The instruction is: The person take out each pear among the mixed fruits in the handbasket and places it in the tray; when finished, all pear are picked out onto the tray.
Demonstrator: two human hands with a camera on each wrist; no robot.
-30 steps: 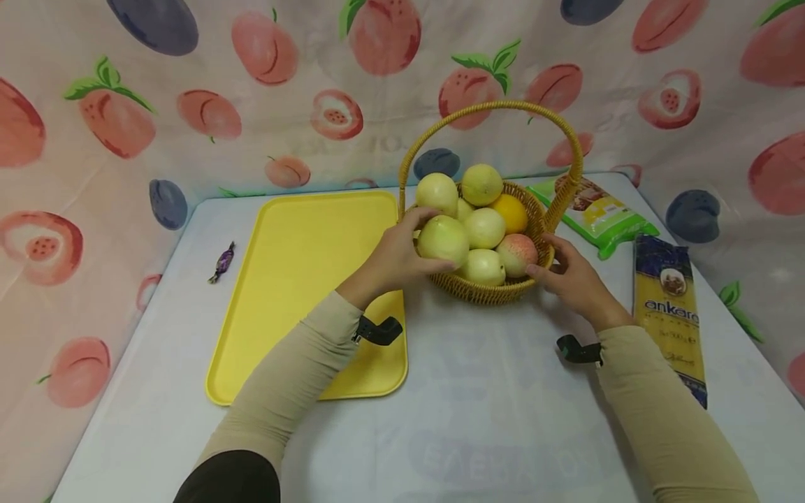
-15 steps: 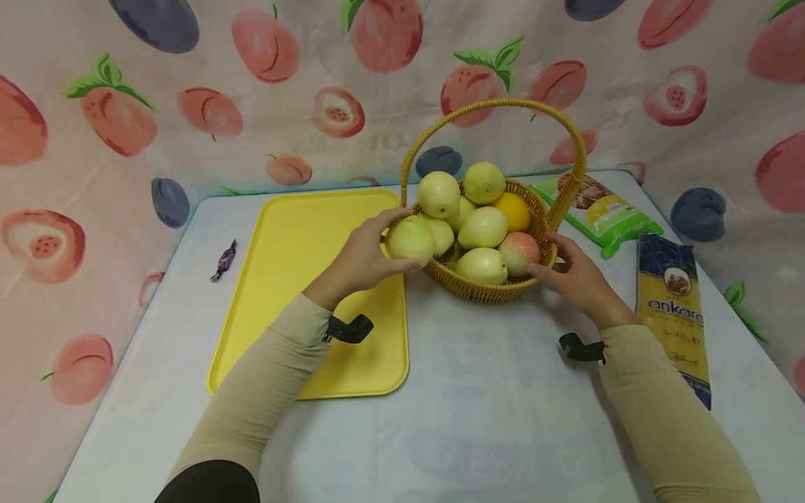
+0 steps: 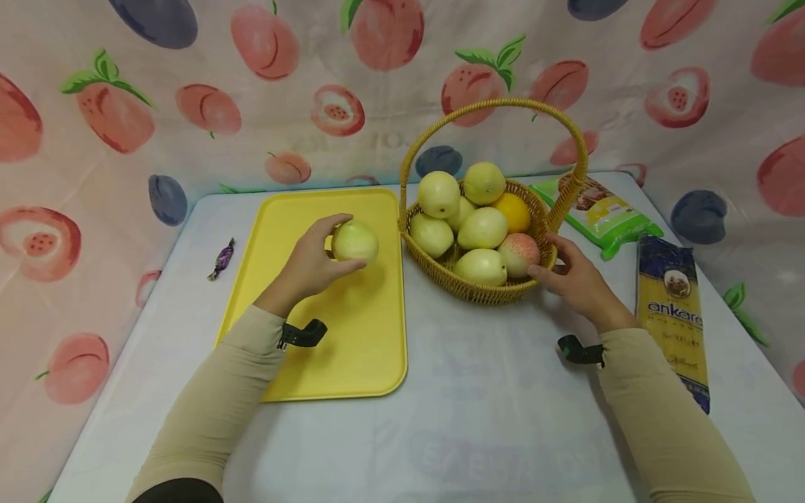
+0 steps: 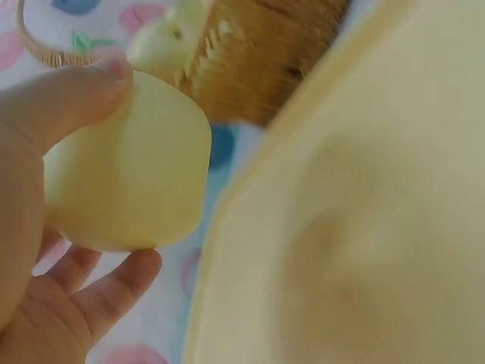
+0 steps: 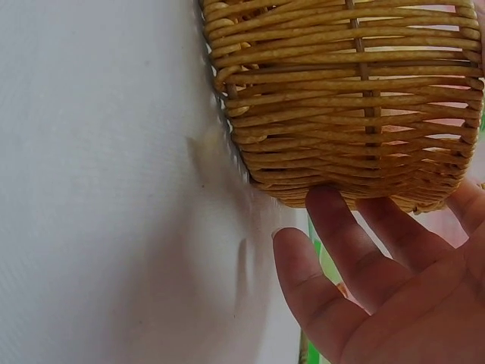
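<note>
The left hand point(image 3: 312, 260) has its grip closed round a pale green fruit point(image 3: 355, 242), thumb on one side and fingers on the other, holding it over the yellow tray point(image 3: 339, 335), towards that tray's far edge and nearer its right edge than its left. The tray lies on the left half of the table point(image 3: 465, 419). The right hand point(image 3: 575, 276) grips the right side of a wicker basket point(image 3: 468, 292), its thumb at the rim and its fingers against the outer wall. The basket stands near the table's far edge, just right of the tray, with more pale fruits point(image 3: 483, 228), an orange fruit point(image 3: 512, 212) and a pinkish one point(image 3: 518, 254) inside. A purple-wrapped candy point(image 3: 222, 260) lies between the table's left edge and the tray. A green packet point(image 3: 604, 215) lies near the far right corner, and a blue-and-yellow packet point(image 3: 673, 328) along the right edge.
</note>
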